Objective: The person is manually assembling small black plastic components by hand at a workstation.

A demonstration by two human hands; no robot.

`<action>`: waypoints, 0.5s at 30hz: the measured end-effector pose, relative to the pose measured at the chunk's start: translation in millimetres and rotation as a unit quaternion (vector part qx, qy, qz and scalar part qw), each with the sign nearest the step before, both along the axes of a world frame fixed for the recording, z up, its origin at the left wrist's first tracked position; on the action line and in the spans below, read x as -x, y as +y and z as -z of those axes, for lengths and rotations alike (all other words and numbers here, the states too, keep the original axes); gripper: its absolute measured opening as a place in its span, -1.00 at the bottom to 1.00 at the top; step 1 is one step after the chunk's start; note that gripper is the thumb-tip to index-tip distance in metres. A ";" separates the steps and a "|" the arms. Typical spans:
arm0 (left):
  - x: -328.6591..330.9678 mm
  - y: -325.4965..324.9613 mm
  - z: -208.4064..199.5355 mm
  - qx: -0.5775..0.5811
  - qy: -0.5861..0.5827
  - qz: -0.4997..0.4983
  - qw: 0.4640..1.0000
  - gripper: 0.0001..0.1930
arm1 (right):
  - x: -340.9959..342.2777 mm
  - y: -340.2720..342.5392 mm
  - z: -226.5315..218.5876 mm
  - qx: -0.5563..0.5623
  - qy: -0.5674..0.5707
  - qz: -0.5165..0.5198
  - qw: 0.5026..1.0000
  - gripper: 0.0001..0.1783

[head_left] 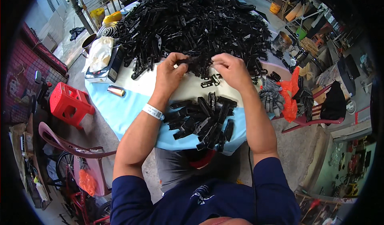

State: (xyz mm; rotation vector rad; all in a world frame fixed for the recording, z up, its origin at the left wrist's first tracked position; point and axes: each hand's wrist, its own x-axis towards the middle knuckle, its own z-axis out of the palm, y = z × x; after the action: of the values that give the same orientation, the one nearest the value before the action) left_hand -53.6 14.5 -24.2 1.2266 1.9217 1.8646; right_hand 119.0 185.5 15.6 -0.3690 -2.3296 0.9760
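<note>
A large heap of small black plastic parts [192, 23] covers the far half of the table. My left hand [171, 75] is closed at the heap's near edge, with a black plastic part [185, 61] between thumb and fingers. Just across from it, my right hand [232, 69] has its thumb and fingertips pressed together; what they hold, if anything, I cannot make out. A few loose black parts [211, 81] lie on the cloth between my wrists. Closer to me, between my forearms, is a smaller pile of elongated black parts [204, 121].
The table has a light blue cloth [105, 107]. On its left are a box [105, 75] with a whitish bag on top and a lighter-sized object [116, 90]. Grey gloves [272, 95] and an orange bag [289, 93] sit right. A red stool [70, 103] stands left.
</note>
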 end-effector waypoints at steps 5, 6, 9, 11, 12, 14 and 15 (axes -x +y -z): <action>-2.1 -4.8 -9.2 -0.017 -0.014 -0.011 1.000 -0.79 | -17.1 -5.9 -17.5 -0.121 -0.144 -0.068 0.980 -0.80; -2.0 -6.1 -10.9 -0.008 -0.058 -0.004 0.998 -0.80 | -15.9 -11.8 -18.6 -0.181 -0.194 -0.057 0.963 -0.74; -12.8 -6.7 -22.2 -0.075 -0.138 0.012 0.987 -0.82 | -16.4 -20.2 -17.9 -0.241 -0.235 -0.011 0.942 -0.75; -15.4 -7.4 -25.7 -0.079 -0.147 0.012 0.986 -0.81 | -14.2 -14.8 -9.3 -0.268 -0.288 0.004 0.919 -0.79; -13.8 -6.9 -21.6 -0.064 -0.126 0.020 0.990 -0.80 | -15.1 -12.1 -4.9 -0.280 -0.282 0.019 0.918 -0.79; -12.5 -9.0 -21.0 -0.042 -0.105 0.032 0.993 -0.74 | -12.6 -11.2 -1.9 -0.291 -0.274 0.032 0.916 -0.80; -12.7 -9.8 -21.4 -0.042 -0.104 0.031 0.993 -0.74 | -9.5 -10.4 -2.5 -0.274 -0.196 0.060 0.940 -0.82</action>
State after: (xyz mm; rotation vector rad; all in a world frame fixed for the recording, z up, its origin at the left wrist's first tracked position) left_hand -40.9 4.7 -2.8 1.0528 1.6947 1.9732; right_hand 128.5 175.0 18.0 -0.4986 -2.7668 0.1700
